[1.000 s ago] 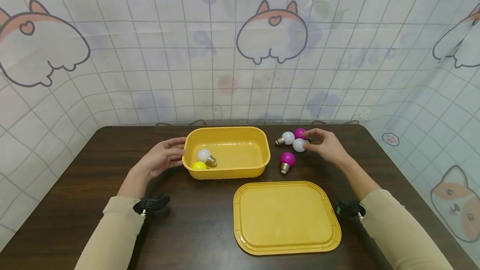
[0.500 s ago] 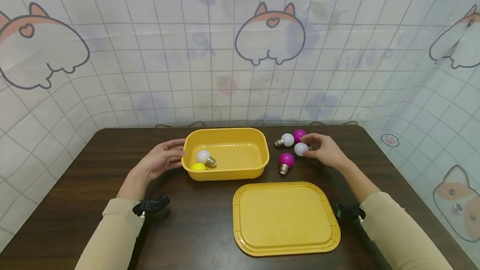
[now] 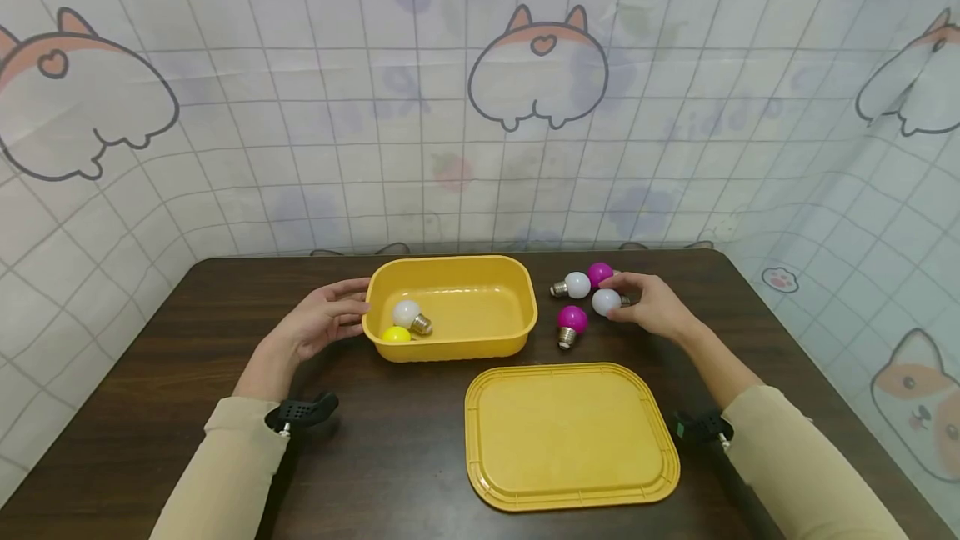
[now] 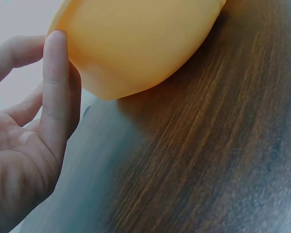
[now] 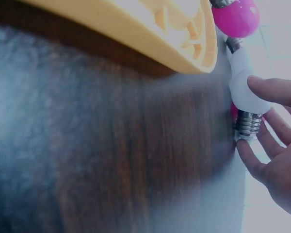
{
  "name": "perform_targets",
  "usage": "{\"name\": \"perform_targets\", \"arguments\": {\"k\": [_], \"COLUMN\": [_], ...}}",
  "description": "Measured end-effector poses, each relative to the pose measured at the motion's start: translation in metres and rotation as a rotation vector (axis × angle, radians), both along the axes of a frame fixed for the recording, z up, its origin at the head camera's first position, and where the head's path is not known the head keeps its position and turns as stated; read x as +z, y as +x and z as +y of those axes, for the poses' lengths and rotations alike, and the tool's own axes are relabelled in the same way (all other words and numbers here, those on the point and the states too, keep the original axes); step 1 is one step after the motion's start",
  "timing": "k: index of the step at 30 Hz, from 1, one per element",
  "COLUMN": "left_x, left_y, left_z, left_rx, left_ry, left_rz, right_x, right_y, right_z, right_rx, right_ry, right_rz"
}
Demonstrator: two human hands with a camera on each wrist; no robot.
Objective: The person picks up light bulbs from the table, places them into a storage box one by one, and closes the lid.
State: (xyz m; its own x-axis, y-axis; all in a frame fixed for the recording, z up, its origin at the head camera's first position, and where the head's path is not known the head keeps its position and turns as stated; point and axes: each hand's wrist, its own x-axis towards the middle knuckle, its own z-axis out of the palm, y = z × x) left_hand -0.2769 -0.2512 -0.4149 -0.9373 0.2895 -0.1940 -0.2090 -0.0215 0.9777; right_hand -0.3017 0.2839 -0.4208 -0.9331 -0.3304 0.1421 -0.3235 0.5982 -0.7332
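Pale glare veils the tabletop (image 5: 131,145) — slightly blurred

- Plain beige left sleeve (image 3: 221,469), right sleeve (image 3: 810,465) to match
- Black left wristband (image 3: 300,412), dotted with holes, silvery fitting (image 3: 285,430) below
- Black right wristband (image 3: 702,425), green mark (image 3: 680,429) on it

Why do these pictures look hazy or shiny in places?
Head view: small glints inside the yellow rectangular plastic tub; left wrist view: bluish haze over part of the dark brown wooden table; right wrist view: table blurred, glare on the yellow rectangular plastic lid.

Left grip (image 3: 328,317) relaxed, right grip (image 3: 651,305) pinched
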Motion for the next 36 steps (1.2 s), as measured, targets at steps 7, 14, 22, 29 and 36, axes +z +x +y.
{"name": "perform_targets", "arguments": {"k": [7,14,22,29,36], "left_x": [0.0,-0.001,-0.002,-0.001,-0.002], "left_y": [0.0,-0.003,-0.002,-0.002,-0.003], "left_z": [-0.001,0.001,-0.002,-0.002,-0.002], "left_rx": [-0.005,-0.01,-0.007,-0.016,-0.016], "left_ry": [-0.003,-0.001,-0.018,0.002,0.004], "left_rz": [0.006,0.009,0.009,0.004,0.007], "right_x": [0.003,0.007,0.023,0.035,0.055], "right_y": [0.003,0.006,0.007,0.004,0.001], "right_z": [0.002,0.004,-0.006,-0.017,-0.032], "right_rx": [-0.01,-0.026,0.011,0.024,0.049], "right_ry": [0.032,0.029,0.023,0.009,0.016], "right_rz": [0.007,0.023,0.016,0.029,0.046]}}
